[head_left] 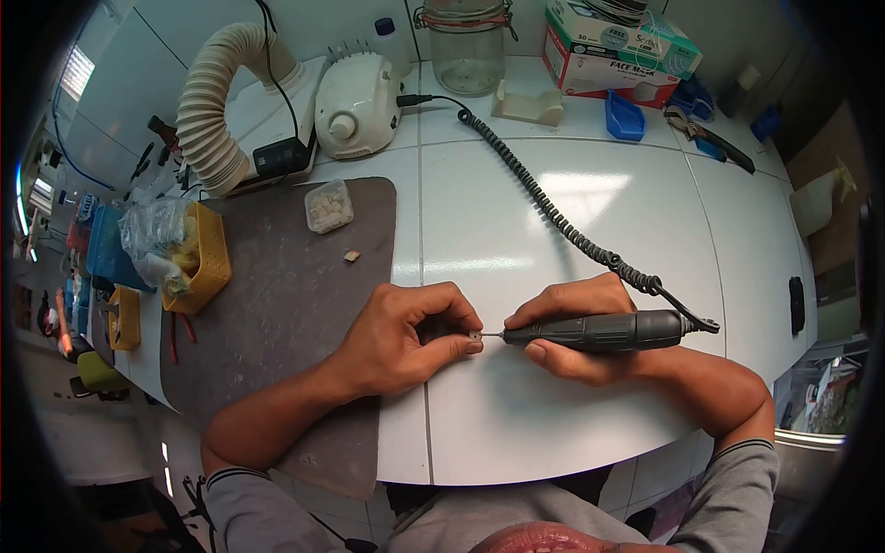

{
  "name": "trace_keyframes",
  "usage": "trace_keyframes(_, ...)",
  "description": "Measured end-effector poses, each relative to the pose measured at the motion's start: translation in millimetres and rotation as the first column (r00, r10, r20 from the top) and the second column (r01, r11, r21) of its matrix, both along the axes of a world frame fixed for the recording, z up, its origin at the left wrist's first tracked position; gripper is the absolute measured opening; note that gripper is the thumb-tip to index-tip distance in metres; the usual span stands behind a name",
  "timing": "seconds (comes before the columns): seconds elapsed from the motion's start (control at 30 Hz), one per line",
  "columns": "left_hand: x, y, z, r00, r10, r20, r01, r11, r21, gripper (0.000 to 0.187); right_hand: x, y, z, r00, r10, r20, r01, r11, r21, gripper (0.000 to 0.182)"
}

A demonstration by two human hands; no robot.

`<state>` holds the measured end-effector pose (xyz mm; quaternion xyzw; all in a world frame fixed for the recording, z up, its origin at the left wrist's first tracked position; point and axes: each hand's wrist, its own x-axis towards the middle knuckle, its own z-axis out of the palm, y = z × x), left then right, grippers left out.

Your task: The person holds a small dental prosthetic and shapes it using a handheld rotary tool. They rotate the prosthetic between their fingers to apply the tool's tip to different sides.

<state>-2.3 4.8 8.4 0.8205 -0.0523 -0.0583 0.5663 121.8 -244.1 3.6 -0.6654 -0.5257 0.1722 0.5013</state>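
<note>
- white worktop (572, 212);
- dark mat (277, 295), left, bearing a small clear tub (328, 205);
- micromotor control unit (357, 103), glass jar (468, 51), face-mask boxes (613, 51) at the back;
- yellow basket (210, 258) at the mat's left edge

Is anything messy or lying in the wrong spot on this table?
Only one small thing: a tiny pale piece lies alone on the dark mat, outside the little clear box of similar pieces. Nothing looks spilled or broken.

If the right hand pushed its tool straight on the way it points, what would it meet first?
Probably the small pale piece pinched in the left hand: the right hand aims the dark grey handpiece at it, tip about touching.
</note>
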Motion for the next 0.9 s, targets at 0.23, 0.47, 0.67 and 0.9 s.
trace_keyframes(0.23,0.4,-1.0,-0.1,1.0,0.001,0.031,-0.001,1.0,0.009,0.012,-0.3,0.5,-1.4,1.0,-0.005,0.008,0.005,1.0,0.009,0.029)
trace_keyframes(0.47,0.5,-1.3,2.7,1.0,0.001,0.0,-0.001,1.0,0.023,0.013,-1.3,1.3,-0.2,1.0,-0.009,0.009,0.009,1.0,0.018,0.025)
trace_keyframes(0.67,0.8,-0.8,2.3,1.0,-0.007,0.015,0.007,0.999,0.031,0.013,-0.9,2.1,-1.6,1.0,-0.005,0.024,0.004,0.999,0.046,0.025)
trace_keyframes(0.9,0.4,0.0,-1.7,1.0,-0.004,0.018,0.004,1.0,0.013,0.015,-0.6,2.1,-1.4,0.999,-0.008,0.036,0.006,0.999,0.048,0.025)
